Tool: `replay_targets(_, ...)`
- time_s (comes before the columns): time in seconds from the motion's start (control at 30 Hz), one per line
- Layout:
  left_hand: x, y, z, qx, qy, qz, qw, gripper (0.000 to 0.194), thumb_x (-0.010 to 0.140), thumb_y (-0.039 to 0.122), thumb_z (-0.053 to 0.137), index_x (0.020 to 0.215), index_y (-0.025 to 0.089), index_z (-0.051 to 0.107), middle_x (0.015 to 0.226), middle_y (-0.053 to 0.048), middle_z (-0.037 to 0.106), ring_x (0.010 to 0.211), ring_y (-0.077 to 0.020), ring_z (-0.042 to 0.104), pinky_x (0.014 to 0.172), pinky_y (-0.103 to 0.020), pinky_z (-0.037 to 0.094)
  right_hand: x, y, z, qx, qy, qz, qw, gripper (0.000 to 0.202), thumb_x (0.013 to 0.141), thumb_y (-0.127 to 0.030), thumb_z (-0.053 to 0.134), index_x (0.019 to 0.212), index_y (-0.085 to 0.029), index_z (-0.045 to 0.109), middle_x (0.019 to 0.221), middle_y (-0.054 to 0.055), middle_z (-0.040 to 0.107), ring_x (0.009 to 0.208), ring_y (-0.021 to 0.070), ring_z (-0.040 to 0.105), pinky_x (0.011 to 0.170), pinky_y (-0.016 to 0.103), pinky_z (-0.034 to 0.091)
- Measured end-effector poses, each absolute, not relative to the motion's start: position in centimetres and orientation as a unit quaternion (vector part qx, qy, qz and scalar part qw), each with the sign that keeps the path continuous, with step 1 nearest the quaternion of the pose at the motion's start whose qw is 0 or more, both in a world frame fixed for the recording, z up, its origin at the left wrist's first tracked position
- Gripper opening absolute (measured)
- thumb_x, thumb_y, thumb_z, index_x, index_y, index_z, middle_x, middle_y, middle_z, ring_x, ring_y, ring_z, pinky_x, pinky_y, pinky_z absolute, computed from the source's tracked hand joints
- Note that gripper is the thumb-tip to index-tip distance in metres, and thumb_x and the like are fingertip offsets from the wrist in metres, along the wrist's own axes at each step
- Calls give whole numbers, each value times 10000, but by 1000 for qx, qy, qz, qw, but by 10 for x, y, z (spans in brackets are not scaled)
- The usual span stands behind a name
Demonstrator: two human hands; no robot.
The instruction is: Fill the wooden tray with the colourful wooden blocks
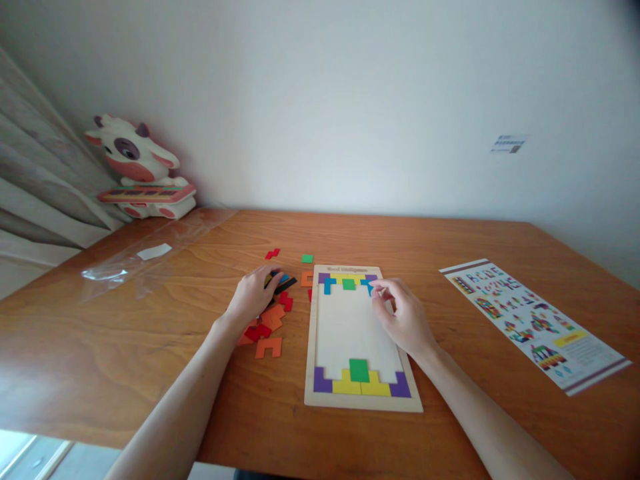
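A pale wooden puzzle board (357,327) lies in front of me, with purple, yellow, green and blue pieces along its far and near ends. At its upper right corner my right hand (403,317) has its thumb and forefinger pinched on a blue puzzle piece (369,285), partly hidden by the fingers. A matching blue piece (328,285) sits in the upper left corner. Left of the board, my left hand (255,291) rests over a pile of loose pieces, fingers curved and apart from the thumb. A black piece (287,287) shows beside its thumb; the hand covers part of the pile.
Orange pieces (270,347) and red pieces (286,302) lie near my left hand. A green square (307,259) is beyond. A printed pattern sheet (535,323) lies at right, a clear plastic bag (125,263) at left. A cow-shaped toy keyboard (145,170) stands at the back left.
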State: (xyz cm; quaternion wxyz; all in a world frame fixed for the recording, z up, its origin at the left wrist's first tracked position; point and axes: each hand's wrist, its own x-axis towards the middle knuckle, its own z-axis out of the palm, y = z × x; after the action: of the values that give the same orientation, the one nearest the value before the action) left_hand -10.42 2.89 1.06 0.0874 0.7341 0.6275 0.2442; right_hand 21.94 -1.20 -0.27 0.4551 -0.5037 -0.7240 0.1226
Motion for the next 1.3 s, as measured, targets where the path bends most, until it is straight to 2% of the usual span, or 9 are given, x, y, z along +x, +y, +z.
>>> replay_targets(0.23, -105, 30, 9, 731, 628, 250, 93, 323, 893, 431, 612, 1122, 209, 665, 1159, -75, 721, 1075, -247, 672, 979, -366, 514, 219, -11, -3, -498, -727, 124, 456, 145, 916, -246, 536, 1035, -217, 615, 934, 63, 662, 729, 174, 623, 710, 336, 532)
replay_targets(0.4, -107, 32, 6, 713, 624, 301, 108, 349, 839, 416, 686, 1115, 203, 661, 1141, -77, 722, 1042, -240, 687, 955, -364, 533, 219, -11, -4, -500, -727, 131, 452, 151, 919, -245, 535, 1045, -218, 615, 944, 62, 657, 731, 175, 620, 701, 338, 522)
replay_targets(0.63, -96, 23, 16, 776, 515, 357, 77, 326, 852, 407, 689, 1103, 201, 659, 1090, -67, 717, 1035, -226, 678, 947, -367, 537, 218, -12, -1, -492, -730, 133, 456, 141, 929, -241, 534, 1046, -224, 611, 938, 58, 651, 749, 177, 618, 724, 345, 525)
replay_targets(0.8, -67, 3, 27, 860, 368, 315, 164, 266, 869, 345, 697, 1090, 197, 688, 1197, -88, 676, 1089, -203, 662, 984, -337, 527, 219, -11, -2, -488, -730, 135, 459, 142, 928, -235, 540, 1051, -228, 611, 946, 62, 654, 766, 181, 629, 732, 344, 535)
replay_targets(0.93, -46, -12, 26, 891, 280, 264, 243, 193, 857, 288, 715, 1023, 189, 715, 1170, -95, 681, 1040, -188, 676, 934, -293, 541, 219, -11, -2, -489, -734, 131, 454, 143, 933, -236, 541, 1055, -229, 615, 949, 61, 654, 748, 175, 624, 728, 342, 535)
replay_targets(1.3, -40, -19, 35, 902, 215, 217, 305, 119, 849, 206, 678, 931, 183, 761, 1001, -104, 728, 907, -183, 681, 835, -286, 542, 219, -11, -1, -480, -742, 117, 453, 109, 923, -216, 546, 997, -216, 626, 955, 64, 665, 725, 165, 627, 714, 332, 536)
